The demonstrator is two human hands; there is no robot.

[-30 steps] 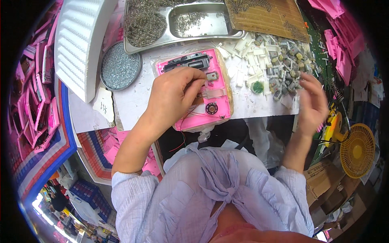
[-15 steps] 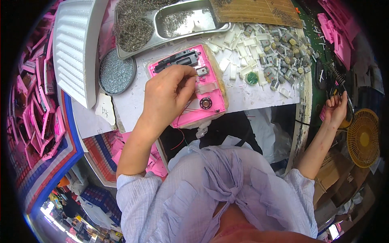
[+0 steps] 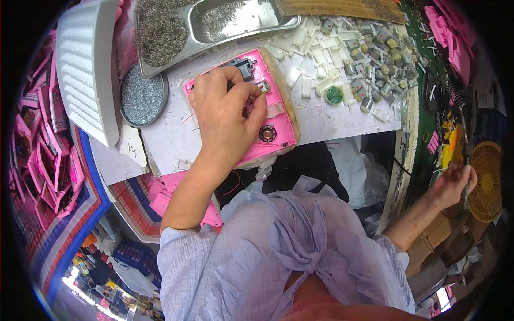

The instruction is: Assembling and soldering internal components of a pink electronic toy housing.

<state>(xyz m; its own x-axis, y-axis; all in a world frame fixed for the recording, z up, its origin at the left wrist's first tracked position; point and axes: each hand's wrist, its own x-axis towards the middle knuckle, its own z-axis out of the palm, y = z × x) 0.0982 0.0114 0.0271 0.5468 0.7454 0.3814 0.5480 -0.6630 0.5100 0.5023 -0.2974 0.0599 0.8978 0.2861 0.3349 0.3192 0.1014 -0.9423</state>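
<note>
My left hand (image 3: 225, 112) is over a pink plastic casing (image 3: 276, 125), its thumb and index finger pinched together beside a small metal part (image 3: 263, 86). Whatever lies between those fingertips is hidden. Set in the casing are a dark mechanism (image 3: 243, 69), partly covered by my hand, and a round black speaker (image 3: 267, 134). The casing rests on a plastic-wrapped pad (image 3: 286, 91). Off at the far right, my right hand (image 3: 452, 184) is blurred, its fingers closed at a slim dark upright thing (image 3: 467, 144) whose kind I cannot make out.
White plastic pieces and small metal motors (image 3: 369, 64) are heaped right of the casing. Behind it stands a metal tray (image 3: 201, 37) of small metal parts. A round dish of screws (image 3: 143, 96) and a white ribbed panel (image 3: 85, 69) are left. A yellow fan (image 3: 487, 182) stands right.
My right hand has moved down and slightly right, its fingers closing at the slim dark thing. My left hand has shifted slightly right over the casing, still pinched. The whole view has shifted a little.
</note>
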